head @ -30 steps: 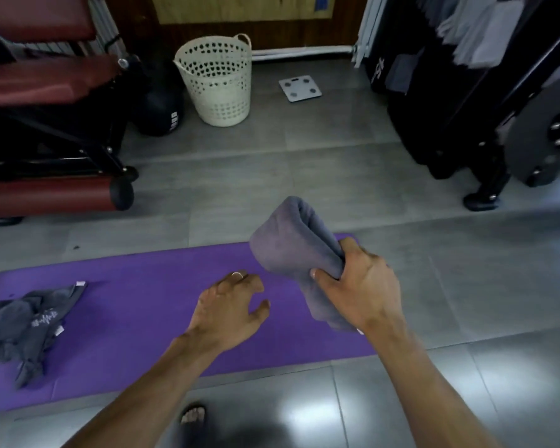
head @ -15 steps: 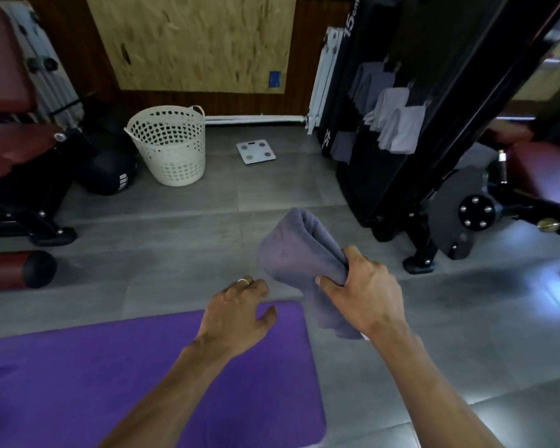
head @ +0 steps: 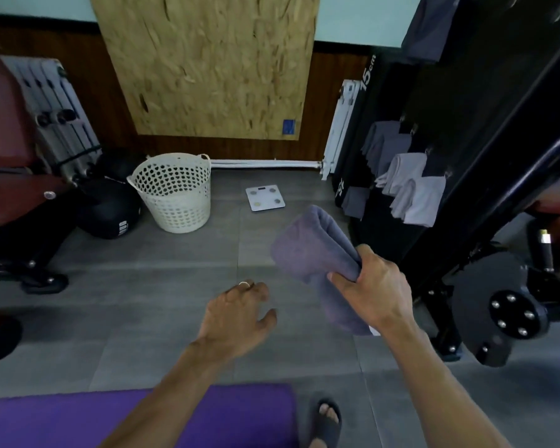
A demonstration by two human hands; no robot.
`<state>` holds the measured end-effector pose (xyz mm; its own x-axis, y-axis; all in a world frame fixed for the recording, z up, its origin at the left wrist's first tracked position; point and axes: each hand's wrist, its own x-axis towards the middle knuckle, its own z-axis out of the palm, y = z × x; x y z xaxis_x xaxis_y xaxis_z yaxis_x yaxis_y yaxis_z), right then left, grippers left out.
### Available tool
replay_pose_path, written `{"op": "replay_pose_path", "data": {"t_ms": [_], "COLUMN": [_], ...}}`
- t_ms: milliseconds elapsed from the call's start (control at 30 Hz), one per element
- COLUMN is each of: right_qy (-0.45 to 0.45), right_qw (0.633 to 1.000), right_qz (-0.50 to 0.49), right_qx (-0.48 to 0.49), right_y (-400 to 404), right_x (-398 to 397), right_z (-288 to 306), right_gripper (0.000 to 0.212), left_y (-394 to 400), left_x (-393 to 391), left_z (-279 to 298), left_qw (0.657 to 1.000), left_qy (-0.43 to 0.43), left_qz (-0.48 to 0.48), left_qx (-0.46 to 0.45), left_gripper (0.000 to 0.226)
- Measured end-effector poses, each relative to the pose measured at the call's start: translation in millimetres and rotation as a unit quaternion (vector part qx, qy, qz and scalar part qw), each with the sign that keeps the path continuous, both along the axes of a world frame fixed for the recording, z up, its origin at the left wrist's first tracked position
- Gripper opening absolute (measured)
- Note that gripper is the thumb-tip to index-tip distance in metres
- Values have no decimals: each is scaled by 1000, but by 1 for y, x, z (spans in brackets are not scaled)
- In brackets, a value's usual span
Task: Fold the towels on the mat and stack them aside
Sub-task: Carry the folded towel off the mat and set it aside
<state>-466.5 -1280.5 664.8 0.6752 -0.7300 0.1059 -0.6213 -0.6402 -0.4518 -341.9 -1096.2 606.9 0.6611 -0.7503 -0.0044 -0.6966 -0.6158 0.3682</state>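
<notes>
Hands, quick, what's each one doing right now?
Left hand: open, fingers loosely curled, holding nothing.
Right hand: closed, gripping the folded towel.

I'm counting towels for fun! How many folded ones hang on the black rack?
4: top, two in the middle, one dark lowest. Others may be hidden.

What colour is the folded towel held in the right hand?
Greyish purple, plain with no pattern. The folded towel shows best in the head view, gripped by the right hand.

Soft cloth towel (head: pixel 314 250), perforated plastic basket (head: pixel 175 202)
</notes>
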Motion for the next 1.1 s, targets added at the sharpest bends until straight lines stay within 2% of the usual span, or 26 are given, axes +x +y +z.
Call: {"op": "replay_pose_path", "data": {"t_ms": [233, 400, 533, 633, 700, 800, 833, 933, 1000, 1100], "right_qy": [-14, -39, -57, -86, -87, -73, -69, -56, -54, -111], "right_qw": [995, 992, 987, 985, 987, 988, 988, 989, 991, 985], "right_qz": [88, 115, 132, 130, 121, 125, 132, 135, 107, 75], "right_qx": [-39, -44, -71, -71, -66, -46, -28, 17, 57, 112], "right_y": [-181, -276, -347, -398, -430, -482, -497, -542, -571, -605], "right_x": [112, 177, 226, 267, 296, 339, 351, 380, 390, 399], "right_z": [27, 53, 60, 59, 55, 55, 57, 70, 79, 95], "right_gripper": [33, 32, 30, 27, 26, 20, 17, 16, 21, 39], "left_y": [-156, -249, -323, -386, -429, -491, -509, -574, -613, -669], "left_x": [86, 154, 220, 276, 314, 373, 391, 440, 460, 474], "left_z": [10, 35, 50, 59, 71, 94, 102, 127, 141, 154], "left_qw": [996, 995, 990, 956, 929, 933, 932, 916, 910, 881], "left_qy": [23, 22, 67, 199, 251, 244, 253, 268, 247, 260], "left_qz": [86, 96, 112, 115, 70, 0, -32, -157, -224, -298], "left_qx": [28, 14, -60, -185, -264, -264, -258, -255, -245, -260], "left_gripper": [30, 30, 34, 57, 72, 101, 102, 87, 76, 65]}}
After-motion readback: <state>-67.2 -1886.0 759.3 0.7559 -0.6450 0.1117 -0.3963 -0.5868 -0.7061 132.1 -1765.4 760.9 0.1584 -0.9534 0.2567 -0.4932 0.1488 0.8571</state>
